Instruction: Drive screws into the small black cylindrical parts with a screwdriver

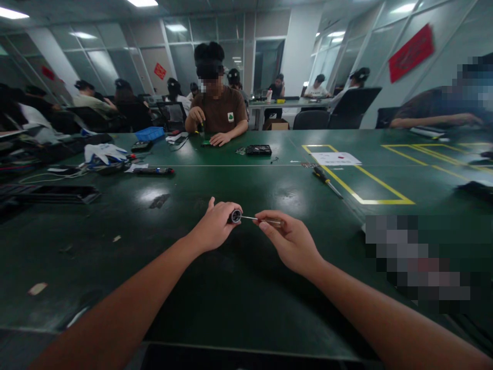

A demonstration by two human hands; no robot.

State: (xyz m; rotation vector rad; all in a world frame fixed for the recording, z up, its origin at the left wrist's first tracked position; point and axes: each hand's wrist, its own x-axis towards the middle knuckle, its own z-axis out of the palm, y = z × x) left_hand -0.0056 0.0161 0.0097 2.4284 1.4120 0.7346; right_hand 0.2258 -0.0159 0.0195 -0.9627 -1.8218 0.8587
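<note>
Over the middle of the green table, my left hand (pixel 215 226) is closed around a small dark round part (pixel 235 216) with a silvery ring at its open end, which faces me. My right hand (pixel 290 239) grips a thin screwdriver (pixel 274 222) by its clear brownish handle. The screwdriver's metal shaft points left, and its tip meets the right edge of the round part. Whether the tip is inside or only touching, I cannot tell. My left fingers hide most of the part's body.
A yellow-and-black screwdriver (pixel 326 181) lies to the right, near a white paper sheet (pixel 336 159) and yellow tape. Across the green table (pixel 215 313) a person works beside a black device (pixel 258 150). White gloves (pixel 105 154), a blue tray (pixel 149 134) and cables lie at left.
</note>
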